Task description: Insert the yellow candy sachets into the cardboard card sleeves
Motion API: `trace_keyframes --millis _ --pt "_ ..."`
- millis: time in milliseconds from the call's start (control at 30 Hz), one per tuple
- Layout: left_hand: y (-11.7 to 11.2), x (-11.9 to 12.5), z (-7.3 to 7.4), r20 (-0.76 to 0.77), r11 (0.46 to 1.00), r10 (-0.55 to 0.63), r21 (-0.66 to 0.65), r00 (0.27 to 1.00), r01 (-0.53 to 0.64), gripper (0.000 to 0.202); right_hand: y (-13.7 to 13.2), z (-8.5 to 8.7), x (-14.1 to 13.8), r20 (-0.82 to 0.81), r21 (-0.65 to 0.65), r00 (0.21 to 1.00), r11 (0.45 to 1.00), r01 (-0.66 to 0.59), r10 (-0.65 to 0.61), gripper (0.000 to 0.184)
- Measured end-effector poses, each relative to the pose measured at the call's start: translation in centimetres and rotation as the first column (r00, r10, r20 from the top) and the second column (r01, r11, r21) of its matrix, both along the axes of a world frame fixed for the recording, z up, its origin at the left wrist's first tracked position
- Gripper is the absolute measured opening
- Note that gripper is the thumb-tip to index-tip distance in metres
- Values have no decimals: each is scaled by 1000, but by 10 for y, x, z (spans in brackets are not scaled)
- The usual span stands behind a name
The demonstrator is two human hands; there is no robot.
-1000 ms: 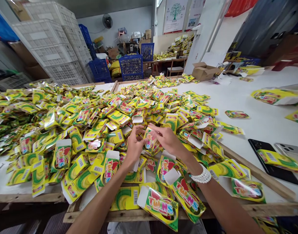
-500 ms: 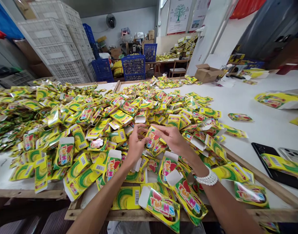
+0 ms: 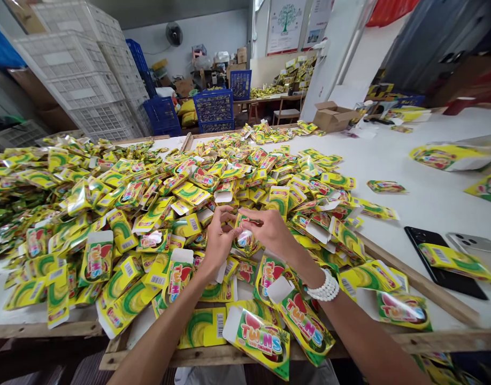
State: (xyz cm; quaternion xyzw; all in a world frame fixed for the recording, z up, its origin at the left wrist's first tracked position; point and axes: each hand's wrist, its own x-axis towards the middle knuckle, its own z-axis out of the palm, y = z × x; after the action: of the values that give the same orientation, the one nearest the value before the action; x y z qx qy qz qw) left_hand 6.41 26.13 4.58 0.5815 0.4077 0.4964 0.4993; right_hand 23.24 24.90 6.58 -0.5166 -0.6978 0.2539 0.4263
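You're drawing both hands closer, your left hand [image 3: 219, 240] and right hand [image 3: 269, 231] pinching a yellow Twins carton [image 3: 244, 240] over the heap of cartons [image 3: 109, 198].

Bare white surface [image 3: 430, 208] leaves free passage at right (beyond a wooden rail [image 3: 420, 286]), while heaped Twins cartons [image 3: 69, 214] crowd the frame's left and centre.

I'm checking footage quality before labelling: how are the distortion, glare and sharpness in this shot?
In the head view, the wide lens bows the wooden table edge and stretches the forearms. The glossy Twins packet shows soft glare. The left hand and right hand look fairly sharp, without obvious blur.
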Motion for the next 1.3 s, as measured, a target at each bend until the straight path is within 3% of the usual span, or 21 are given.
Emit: trace_keyframes --millis 133,233,367,500,567,667,767,867,967,1033,1133,1200,1300 --pt "3 -3 8 71 999 -40 -30 997 42 52 5 4 7 -246 -78 967 996 51 -69 41" --pt "3 -3 10 143 995 -82 -37 986 88 55 7 14 24 -330 -77 936 992 100 -121 43" --pt "3 -3 4 120 997 -62 -45 991 68 52 -8 35 61 -452 -78 889 996 40 -71 49" --pt "4 -2 0 86 997 -26 -72 996 33 43 -21 49 86 -631 -24 742 961 275 -228 63" --pt "4 -2 0 84 996 -16 -88 996 24 40 -16 46 84 -628 -26 753 973 228 -193 60" --pt "3 -1 1 70 995 9 -97 997 -2 36 0 29 64 -467 -66 883 998 22 -50 51" --pt "4 -1 1 59 994 38 -105 998 -32 33 11 7 35 8 -83 995 992 96 -95 45" --pt "6 -1 -2 78 992 50 -117 996 -41 32 11 -9 13 470 -6 876 992 124 -107 55" --pt "9 -2 -5 95 993 58 -104 994 -48 33 10 -12 9 600 31 786 986 163 -149 62" --pt "10 -2 -5 96 995 74 -70 993 -68 36 13 -10 15 488 59 841 970 236 -234 60" --pt "12 -1 -3 82 996 88 4 993 -89 40 17 -2 24 30 -49 979 978 205 -203 54" --pt "10 1 -2 65 998 45 51 997 -48 45 16 3 24 -273 -115 957 991 71 -100 55" --pt "5 4 -2 43 994 -82 78 996 78 52 10 9 14 -488 -106 872 994 -34 -23 64"
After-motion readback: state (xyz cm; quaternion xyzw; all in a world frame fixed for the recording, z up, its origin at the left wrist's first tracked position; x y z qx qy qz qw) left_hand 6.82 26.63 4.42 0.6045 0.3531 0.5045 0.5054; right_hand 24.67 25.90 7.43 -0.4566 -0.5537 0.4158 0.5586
